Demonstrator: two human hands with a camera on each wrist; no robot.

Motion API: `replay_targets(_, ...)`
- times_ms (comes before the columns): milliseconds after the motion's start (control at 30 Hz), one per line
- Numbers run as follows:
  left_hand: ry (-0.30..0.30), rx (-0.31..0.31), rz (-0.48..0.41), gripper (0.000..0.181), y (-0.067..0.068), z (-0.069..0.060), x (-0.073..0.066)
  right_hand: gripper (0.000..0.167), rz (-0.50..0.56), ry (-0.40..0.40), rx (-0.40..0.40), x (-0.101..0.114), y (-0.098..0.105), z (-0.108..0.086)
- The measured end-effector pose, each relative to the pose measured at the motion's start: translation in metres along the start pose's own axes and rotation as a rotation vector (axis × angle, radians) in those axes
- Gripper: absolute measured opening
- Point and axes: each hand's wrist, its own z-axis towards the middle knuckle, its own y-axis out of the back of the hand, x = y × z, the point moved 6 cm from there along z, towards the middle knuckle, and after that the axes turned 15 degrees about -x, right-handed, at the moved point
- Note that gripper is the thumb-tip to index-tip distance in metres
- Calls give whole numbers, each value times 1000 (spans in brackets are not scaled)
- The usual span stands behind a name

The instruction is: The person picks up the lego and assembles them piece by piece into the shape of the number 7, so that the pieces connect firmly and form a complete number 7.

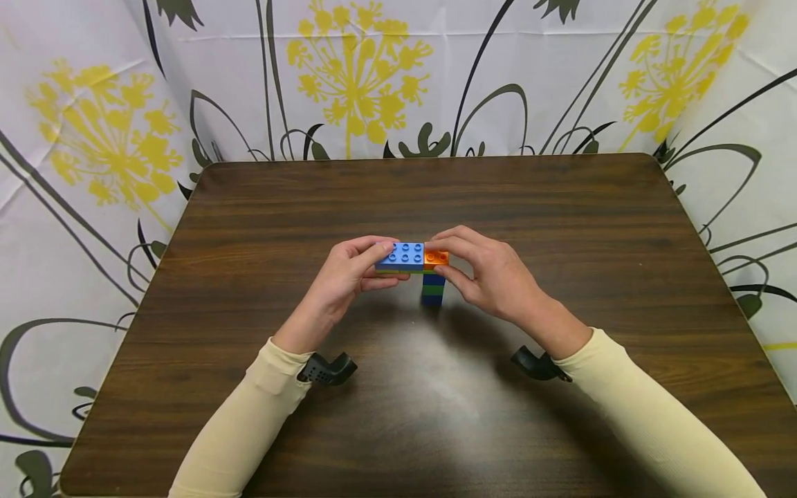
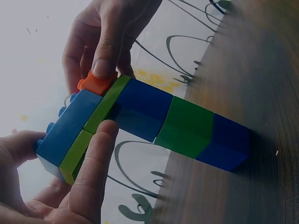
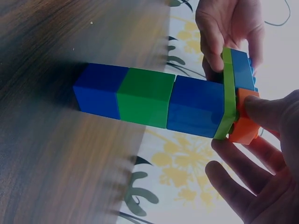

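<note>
A toy-brick column stands upright on the table, with a dark blue brick [image 3: 100, 91] at the bottom, then a green brick [image 3: 145, 97] and another dark blue brick [image 3: 196, 106]. Across its top lies a thin lime-green layer [image 2: 108, 101] that juts out to the left. On this layer sits a light blue brick [image 1: 405, 256], gripped by my left hand [image 1: 336, 280] with the thumb above and fingers underneath. My right hand [image 1: 498, 273] pinches an orange brick [image 1: 436, 259] over the column, beside the light blue one. A narrow gap shows beneath the orange brick in the right wrist view.
The dark wood-grain table [image 1: 261, 207] has rounded corners. Behind it and at both sides hangs a white curtain [image 1: 243, 69] with yellow and grey plant prints. Each wrist wears a black camera mount [image 1: 328, 369].
</note>
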Motion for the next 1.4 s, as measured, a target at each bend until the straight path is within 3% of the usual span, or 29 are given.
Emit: replay_targets(1400, 1, 2, -13, 39, 0, -1, -1, 34, -40, -46, -3, 0, 1, 1)
